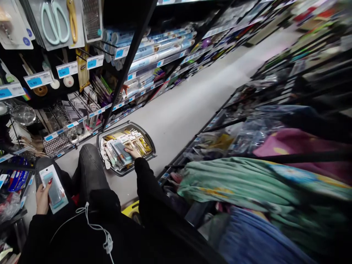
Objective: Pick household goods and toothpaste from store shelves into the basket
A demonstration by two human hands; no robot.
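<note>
- Left hand [42, 199]: closed on a flat, pale-edged retail pack with a clear front and grey-teal contents [55, 192]; thumb, red-nailed, lies across its front; pack is held tilted over the lap, near the left knee.
- Right hand [133, 151]: reaches into a dark plastic shopping basket [153, 144]; fingers lie on a blue-grey packet [120, 149] on top of the load; cannot tell whether they grip it or only touch it.
- Basket: on the pale, smooth floor [176, 110], ahead of the knees, beside the foot of the shelving; filled with packaged goods, among them yellow-and-clear packets [143, 142] towards its right side.
- Lap: faded dark-grey jeans [92, 167], knees bent; black sleeves on both arms; a thin white cord [96, 227], bunched in a knot low down, hangs over the black clothing.
- Shelving to the left: pale-mint-handled scissors [55, 24] on a hanging card; blue-and-white price labels [37, 80] below; light-blue wrapped rolls [162, 47] stacked further along.
- Right side of aisle: mint-green patterned cloth [233, 179]; pink cloth [288, 141] above it; blue cloth [247, 234] below; edges blurred.
</note>
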